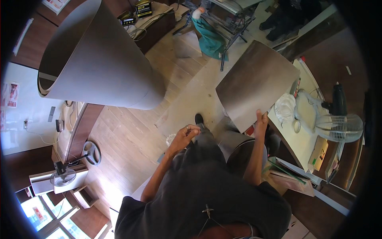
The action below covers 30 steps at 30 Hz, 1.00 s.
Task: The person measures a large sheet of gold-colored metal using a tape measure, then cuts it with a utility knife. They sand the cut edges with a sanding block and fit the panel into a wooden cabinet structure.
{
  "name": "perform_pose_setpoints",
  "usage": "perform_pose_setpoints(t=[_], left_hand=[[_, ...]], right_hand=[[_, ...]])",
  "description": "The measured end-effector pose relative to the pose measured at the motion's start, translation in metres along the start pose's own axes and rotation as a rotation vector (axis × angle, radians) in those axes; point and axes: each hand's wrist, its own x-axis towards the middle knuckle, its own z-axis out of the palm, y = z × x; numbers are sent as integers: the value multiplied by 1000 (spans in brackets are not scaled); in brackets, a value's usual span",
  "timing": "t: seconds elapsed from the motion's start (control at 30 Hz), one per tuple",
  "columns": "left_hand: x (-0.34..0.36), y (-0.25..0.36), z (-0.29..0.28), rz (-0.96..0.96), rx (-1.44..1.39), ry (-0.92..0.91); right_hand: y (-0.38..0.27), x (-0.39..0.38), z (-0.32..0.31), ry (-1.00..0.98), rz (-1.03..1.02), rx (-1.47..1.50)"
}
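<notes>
My right hand point(260, 122) grips the near edge of a brownish-grey, slightly curved sheet point(258, 79), thumb on top. The sheet tilts up and away to the front right; the fingers under it are hidden. In front of my body, above my thigh, my left hand point(185, 137) has its fingers curled together. Whether something small is between them cannot be made out. A large grey roll of similar sheet material point(111, 65) stands at the front left, apart from both hands. Another roll point(236, 147) is beside my right leg, partly hidden by my forearm.
On the right, a cream worktop point(296, 137) carries a white fan point(338, 128) and a crumpled white cloth point(285, 107). Ahead stands a folding metal stand point(234, 20) with a green cloth point(209, 40). A curved counter point(81, 123) lies left; another person's legs point(278, 20) show far right.
</notes>
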Motion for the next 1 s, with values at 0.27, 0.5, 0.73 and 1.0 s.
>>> perform_pose_setpoints(t=[0.27, 0.5, 0.73, 1.0], left_hand=[[134, 53, -59, 22, -65, 104], [268, 173, -144, 156, -46, 375], [368, 229, -196, 200, -100, 547], [499, 259, -234, 207, -213, 354]], right_hand=[[-29, 173, 106, -134, -10, 367], [-85, 345, 210, -214, -71, 525], [-144, 449, 295, -335, -53, 702], [-157, 529, 371, -189, -125, 660]])
